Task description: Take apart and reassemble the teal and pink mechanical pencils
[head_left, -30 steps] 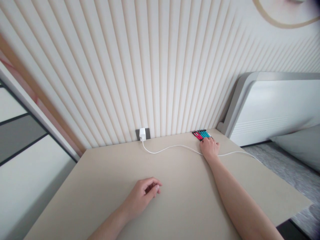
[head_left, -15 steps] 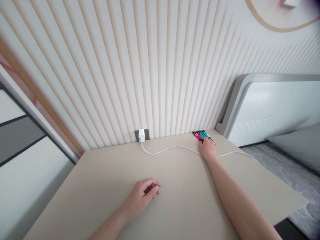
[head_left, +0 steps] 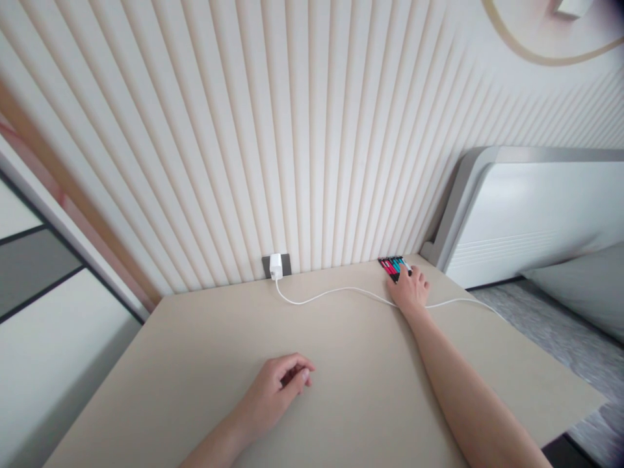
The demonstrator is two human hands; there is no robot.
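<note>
A bundle of red and teal pens (head_left: 391,264) lies at the far right of the beige table (head_left: 195,351), against the ribbed wall. My right hand (head_left: 411,290) reaches out to it; the fingers bend over the near ends of the pens and hide them, and the thumb sticks out to the right. That wrist lies across a white cable (head_left: 336,290). My left hand (head_left: 279,385) rests on the table near me, fingers loosely curled under, with nothing seen in it.
A white charger (head_left: 275,265) sits in a dark socket at the wall's foot, and its cable runs right and off the table edge. A grey-framed bed headboard (head_left: 526,208) and a pillow (head_left: 580,286) stand to the right. Wardrobe panels (head_left: 39,286) are on the left.
My right hand has slid a little farther over the pens, so less of them shows. My left hand has barely moved.
</note>
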